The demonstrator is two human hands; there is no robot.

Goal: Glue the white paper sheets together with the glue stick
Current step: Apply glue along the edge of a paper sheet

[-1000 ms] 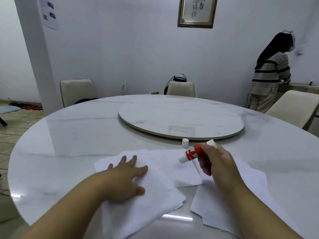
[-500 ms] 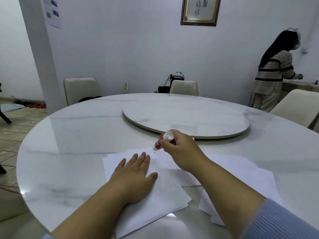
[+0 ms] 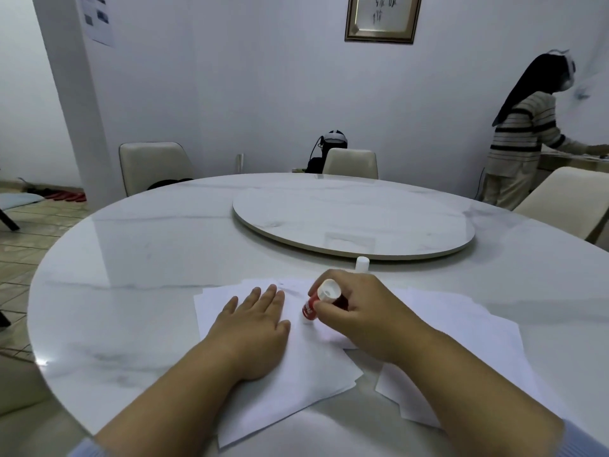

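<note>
Right hand closed around the glue stick, red body tilted, lower tip down on the top sheet of the white paper sheets, white end up toward the camera. Left hand holds nothing; it lies flat, palm down, fingers spread, pressing the same sheet just left of the glue stick. Sheets lie overlapped in a loose pile at the near edge of the round marble bench; more sheets spread under the right forearm. Small white cap stands upright beyond the right hand, near the rim of the turntable.
</note>
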